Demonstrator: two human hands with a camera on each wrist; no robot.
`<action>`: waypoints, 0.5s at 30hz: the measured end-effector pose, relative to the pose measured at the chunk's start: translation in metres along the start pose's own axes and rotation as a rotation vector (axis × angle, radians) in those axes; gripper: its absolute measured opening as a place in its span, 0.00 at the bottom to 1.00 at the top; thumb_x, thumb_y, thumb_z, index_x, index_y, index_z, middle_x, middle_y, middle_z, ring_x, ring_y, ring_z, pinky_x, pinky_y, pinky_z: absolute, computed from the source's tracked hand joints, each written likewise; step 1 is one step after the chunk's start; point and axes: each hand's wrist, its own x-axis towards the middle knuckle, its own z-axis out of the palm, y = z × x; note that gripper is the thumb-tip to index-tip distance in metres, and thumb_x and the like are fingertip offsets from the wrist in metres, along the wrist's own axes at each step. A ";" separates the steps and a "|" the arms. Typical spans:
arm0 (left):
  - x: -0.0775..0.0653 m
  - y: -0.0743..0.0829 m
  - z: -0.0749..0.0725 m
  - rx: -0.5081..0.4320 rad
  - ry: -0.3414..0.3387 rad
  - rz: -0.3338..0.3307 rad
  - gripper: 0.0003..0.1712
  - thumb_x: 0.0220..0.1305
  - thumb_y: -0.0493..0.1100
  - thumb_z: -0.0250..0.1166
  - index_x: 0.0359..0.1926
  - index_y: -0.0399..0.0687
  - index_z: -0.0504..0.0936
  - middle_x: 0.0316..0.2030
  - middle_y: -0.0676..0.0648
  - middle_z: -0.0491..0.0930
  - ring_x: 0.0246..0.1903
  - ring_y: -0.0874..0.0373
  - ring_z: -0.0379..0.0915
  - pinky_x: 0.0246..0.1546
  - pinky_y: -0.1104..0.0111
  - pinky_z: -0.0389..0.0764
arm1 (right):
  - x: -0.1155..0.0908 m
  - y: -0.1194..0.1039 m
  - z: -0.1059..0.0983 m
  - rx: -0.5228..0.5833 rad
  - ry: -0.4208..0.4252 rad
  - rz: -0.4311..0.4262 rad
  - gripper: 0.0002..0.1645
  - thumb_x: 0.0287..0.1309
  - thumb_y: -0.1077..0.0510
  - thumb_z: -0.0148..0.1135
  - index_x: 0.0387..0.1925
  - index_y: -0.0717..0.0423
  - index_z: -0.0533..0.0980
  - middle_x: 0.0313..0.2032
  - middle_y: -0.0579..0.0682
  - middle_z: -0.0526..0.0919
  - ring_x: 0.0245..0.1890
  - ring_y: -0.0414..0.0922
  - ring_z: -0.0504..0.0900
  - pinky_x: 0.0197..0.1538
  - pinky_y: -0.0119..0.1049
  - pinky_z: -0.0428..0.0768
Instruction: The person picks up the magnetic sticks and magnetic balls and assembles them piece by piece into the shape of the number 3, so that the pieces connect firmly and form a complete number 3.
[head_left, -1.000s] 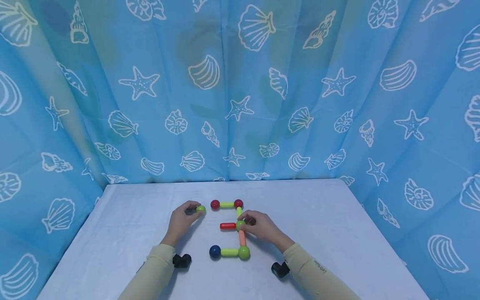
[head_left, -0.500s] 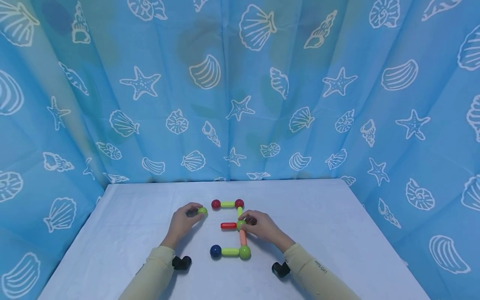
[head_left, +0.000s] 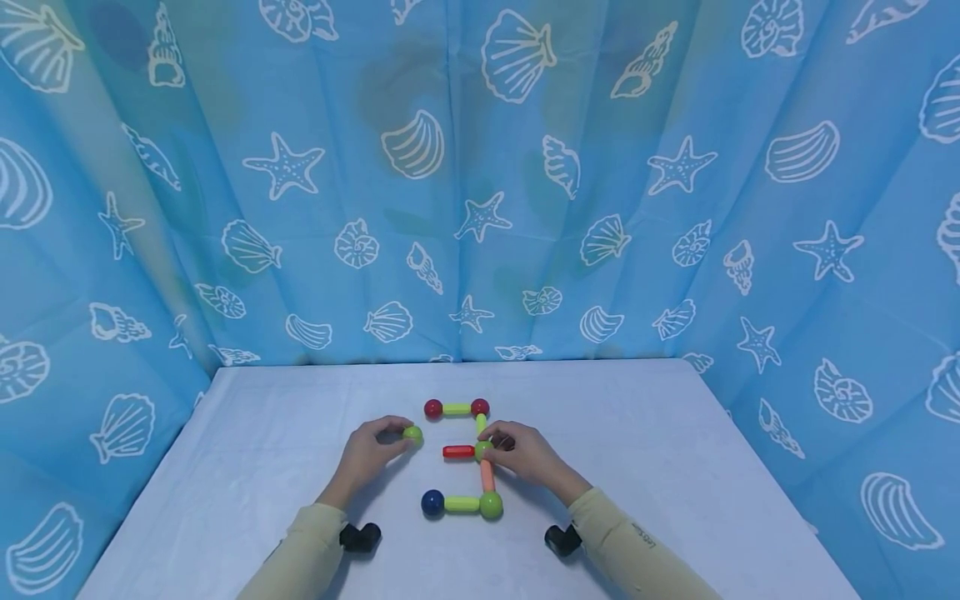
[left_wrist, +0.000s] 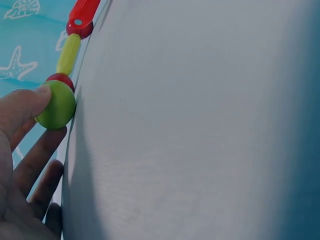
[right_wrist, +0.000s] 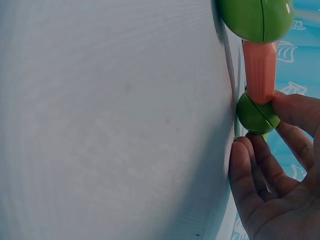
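My left hand [head_left: 371,454] pinches a loose green ball [left_wrist: 56,105] between thumb and fingers, a little left of the free end of a red rod [head_left: 458,452]. With my right hand [head_left: 528,452] I grip the middle green ball [right_wrist: 257,114] of a ball-and-rod figure on the table. The red rod and an orange rod [right_wrist: 260,72] join this ball, as does a yellow-green rod behind it. Two red balls [head_left: 433,409] with a yellow-green rod [head_left: 456,409] between them form the far row. The near row has a blue ball [head_left: 432,503], a yellow-green rod [head_left: 462,504] and a green ball [head_left: 491,505].
The figure lies on a white-covered table [head_left: 622,417]. A blue curtain [head_left: 480,275] printed with shells and starfish hangs behind it and along both sides. Black wrist devices [head_left: 361,538] sit by each sleeve, low over the table.
My left hand has moved the loose green ball nearer to me and slightly right, towards the red rod's free end. The right hand keeps its grip in the same place.
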 end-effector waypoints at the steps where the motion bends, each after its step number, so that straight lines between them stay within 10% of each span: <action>1: -0.001 0.000 0.000 0.000 -0.006 0.005 0.18 0.62 0.43 0.74 0.53 0.53 0.85 0.52 0.49 0.84 0.62 0.46 0.74 0.64 0.46 0.70 | 0.000 0.000 0.000 0.001 -0.001 0.001 0.12 0.63 0.52 0.70 0.48 0.41 0.82 0.39 0.42 0.81 0.41 0.43 0.79 0.48 0.41 0.80; 15: -0.012 0.002 0.006 -0.025 -0.078 0.081 0.15 0.60 0.43 0.75 0.49 0.57 0.87 0.45 0.56 0.85 0.55 0.51 0.78 0.62 0.45 0.70 | 0.000 0.001 0.002 0.005 0.003 0.016 0.11 0.63 0.52 0.70 0.47 0.40 0.81 0.39 0.41 0.81 0.41 0.42 0.79 0.48 0.41 0.80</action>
